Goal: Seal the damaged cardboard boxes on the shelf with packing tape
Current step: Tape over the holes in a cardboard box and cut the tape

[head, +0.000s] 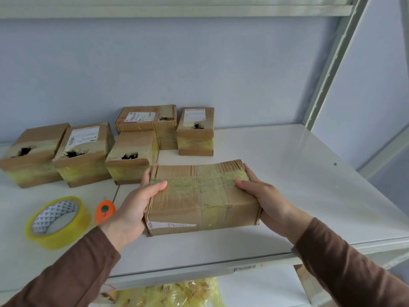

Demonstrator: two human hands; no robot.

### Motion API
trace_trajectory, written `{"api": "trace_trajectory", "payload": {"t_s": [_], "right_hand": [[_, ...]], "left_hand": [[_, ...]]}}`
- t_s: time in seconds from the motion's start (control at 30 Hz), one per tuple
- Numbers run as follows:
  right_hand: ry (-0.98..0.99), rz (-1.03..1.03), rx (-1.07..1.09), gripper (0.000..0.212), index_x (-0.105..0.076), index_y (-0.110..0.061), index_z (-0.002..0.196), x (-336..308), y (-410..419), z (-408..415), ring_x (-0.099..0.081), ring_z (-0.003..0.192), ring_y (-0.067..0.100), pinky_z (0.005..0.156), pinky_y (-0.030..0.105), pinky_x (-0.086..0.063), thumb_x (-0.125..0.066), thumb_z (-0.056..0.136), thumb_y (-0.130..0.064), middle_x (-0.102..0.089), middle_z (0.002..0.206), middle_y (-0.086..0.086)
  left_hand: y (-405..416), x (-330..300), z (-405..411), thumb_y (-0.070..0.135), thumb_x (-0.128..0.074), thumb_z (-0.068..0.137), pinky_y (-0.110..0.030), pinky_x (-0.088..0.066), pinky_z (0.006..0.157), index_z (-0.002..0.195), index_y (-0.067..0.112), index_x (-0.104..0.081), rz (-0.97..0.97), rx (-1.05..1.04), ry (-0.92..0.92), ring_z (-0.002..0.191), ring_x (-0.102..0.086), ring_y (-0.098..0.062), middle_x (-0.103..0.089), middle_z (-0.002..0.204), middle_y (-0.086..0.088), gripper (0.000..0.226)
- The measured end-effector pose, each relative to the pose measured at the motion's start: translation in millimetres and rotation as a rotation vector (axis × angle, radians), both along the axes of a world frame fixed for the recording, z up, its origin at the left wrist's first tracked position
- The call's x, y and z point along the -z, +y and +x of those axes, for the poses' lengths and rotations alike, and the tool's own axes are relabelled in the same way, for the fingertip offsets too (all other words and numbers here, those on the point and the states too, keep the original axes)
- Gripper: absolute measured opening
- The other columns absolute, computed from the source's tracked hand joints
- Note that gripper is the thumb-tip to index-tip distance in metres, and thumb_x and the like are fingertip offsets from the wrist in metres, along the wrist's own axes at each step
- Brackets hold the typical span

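1. Cardboard box (202,200), wide, flat and wrapped in yellowish tape, sits on the white shelf (298,185) near the front edge, roughly in the middle of the view.
2. Both hands are clamped on this box: the left hand (135,207) grips its left end with the thumb lying over the top, and the right hand (263,196) grips its right end in the same way, thumb on the taped top.
3. Brown sleeves (345,269) cover both forearms.
4. A white label (171,224) runs along the near face of the held box.
5. Farther back and to the left stand five smaller boxes, each with a torn dark hole in its top: the far-left box (31,156), the labelled box (84,154) just right of it, the middle box (132,156), the rear box (148,122) behind that one, and the right-hand small box (195,131).
6. The middle box stands very close to the far left corner of the held box; I cannot tell whether they touch.
7. A roll of packing tape (58,222), yellowish with a patterned core, lies on the shelf to the near left.
8. An orange cutter (105,211) lies between the roll and the left hand.
9. Below the shelf, yellow plastic wrapping (181,293) is in view.
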State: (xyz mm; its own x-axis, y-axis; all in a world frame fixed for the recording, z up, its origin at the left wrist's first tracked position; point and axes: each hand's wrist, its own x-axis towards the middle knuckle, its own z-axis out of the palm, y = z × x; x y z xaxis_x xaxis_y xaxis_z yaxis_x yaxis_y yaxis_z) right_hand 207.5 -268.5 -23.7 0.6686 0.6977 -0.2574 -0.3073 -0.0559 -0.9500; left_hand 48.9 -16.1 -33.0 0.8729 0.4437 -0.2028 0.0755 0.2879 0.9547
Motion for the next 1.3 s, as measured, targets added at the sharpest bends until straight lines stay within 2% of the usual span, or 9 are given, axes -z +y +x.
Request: {"api": "trace_trajectory", "payload": {"t_s": [0.17, 0.27, 0.43, 0.53, 0.67, 0.77, 0.87, 1.1, 1.3], "right_hand": [[-0.149, -0.120, -0.056, 0.082, -0.020, -0.034, 0.163, -3.1, -3.4, 18.3, -0.063, 0.125, 0.011, 0.113, 0.032, -0.043, -0.067, 0.097, -0.034, -0.058, 0.145, -0.012], [-0.355, -0.290, -0.138, 0.068, -0.047, -0.038, 0.152, -21.2, -2.2, 48.4, -0.061, 0.125, 0.009, 0.109, 0.027, -0.043, -0.073, 0.090, -0.046, -0.060, 0.141, -0.014], [-0.733, -0.637, 0.085, 0.094, -0.051, -0.033, 0.144, -33.1, 32.5, 70.7, -0.069, 0.089, 0.012, 0.079, 0.036, -0.061, -0.067, 0.068, -0.085, -0.061, 0.128, -0.010], [-0.679, -0.416, 0.084, 0.083, -0.049, -0.025, 0.147, -25.0, 64.9, 66.1, -0.065, 0.105, 0.013, 0.074, 0.031, -0.061, -0.074, 0.080, -0.066, -0.058, 0.136, -0.002], [-0.605, -0.236, 0.030, 0.077, -0.042, -0.029, 0.154, -24.0, 76.6, 49.1, -0.056, 0.122, 0.007, 0.099, 0.025, -0.048, -0.071, 0.089, -0.057, -0.047, 0.150, -0.010], [-0.582, -0.278, -0.100, 0.077, -0.041, -0.043, 0.151, -27.4, 60.1, 39.4, -0.059, 0.112, -0.002, 0.084, 0.012, -0.050, -0.076, 0.084, -0.056, -0.051, 0.138, -0.023], [-0.670, -0.397, -0.238, 0.067, -0.043, -0.056, 0.143, -34.6, 53.8, 30.6, -0.062, 0.118, 0.004, 0.105, 0.036, -0.052, -0.075, 0.084, -0.053, -0.061, 0.134, -0.022], [-1.228, -0.819, -0.172, 0.074, -0.025, -0.028, 0.161, -64.6, 50.0, 8.1, -0.033, 0.148, 0.029, 0.116, 0.040, -0.031, -0.054, 0.099, -0.057, -0.029, 0.166, 0.004], [-1.646, -0.220, 0.151, 0.041, -0.060, -0.016, 0.137, -72.7, 57.0, -100.9, -0.056, 0.113, 0.021, 0.092, 0.032, -0.047, -0.058, 0.099, -0.032, -0.066, 0.123, 0.000]], "left_hand": [[-5.3, -1.0, 0.1, 0.032, -0.067, 0.095, -0.047, -0.052, 0.101, 0.138, 0.047, -0.053, -0.030, -0.018, -0.026, 0.122, -0.067, -0.022, -0.070, 0.131, 0.003, 0.047], [-14.2, -0.6, -9.0, 0.028, -0.065, 0.097, -0.044, -0.047, 0.106, 0.121, 0.026, -0.062, 0.069, -0.124, 0.003, 0.121, -0.064, -0.025, -0.071, 0.124, -0.007, 0.024], [-47.4, -1.3, -43.6, 0.058, -0.083, 0.059, -0.035, -0.043, 0.083, 0.106, 0.019, -0.057, 0.297, -0.123, 0.040, 0.089, -0.063, -0.015, -0.066, 0.088, 0.005, 0.067], [-66.5, 1.8, -50.2, 0.071, -0.080, 0.057, -0.029, -0.042, 0.079, 0.106, 0.021, -0.054, 0.357, -0.062, 0.052, 0.081, -0.058, -0.007, -0.058, 0.084, 0.011, 0.074], [-78.8, -1.0, -45.0, 0.069, -0.075, 0.070, -0.008, -0.047, 0.066, 0.119, 0.029, -0.052, 0.298, -0.024, 0.054, 0.082, -0.062, 0.006, -0.060, 0.107, 0.012, 0.067], [-79.4, -0.5, -39.0, 0.062, -0.076, 0.077, -0.010, -0.049, 0.070, 0.132, 0.042, -0.046, 0.311, -0.014, 0.059, 0.094, -0.065, 0.008, -0.055, 0.128, 0.014, 0.065], [-84.8, 2.1, -29.8, 0.056, -0.072, 0.080, -0.009, -0.050, 0.078, 0.138, 0.044, -0.045, 0.317, 0.022, 0.000, 0.105, -0.067, 0.004, -0.057, 0.135, 0.014, 0.065], [-66.7, -11.2, -34.0, 0.080, -0.056, 0.084, -0.021, -0.033, 0.109, 0.151, 0.056, -0.034, 0.531, 0.134, 0.054, 0.132, -0.041, 0.017, -0.040, 0.147, 0.039, 0.074], [20.4, -26.7, -99.3, 0.026, -0.075, 0.089, -0.021, -0.036, 0.096, 0.128, 0.049, -0.052, 1.187, -0.149, 0.280, 0.115, -0.043, 0.007, -0.050, 0.125, 0.027, 0.050]]}}
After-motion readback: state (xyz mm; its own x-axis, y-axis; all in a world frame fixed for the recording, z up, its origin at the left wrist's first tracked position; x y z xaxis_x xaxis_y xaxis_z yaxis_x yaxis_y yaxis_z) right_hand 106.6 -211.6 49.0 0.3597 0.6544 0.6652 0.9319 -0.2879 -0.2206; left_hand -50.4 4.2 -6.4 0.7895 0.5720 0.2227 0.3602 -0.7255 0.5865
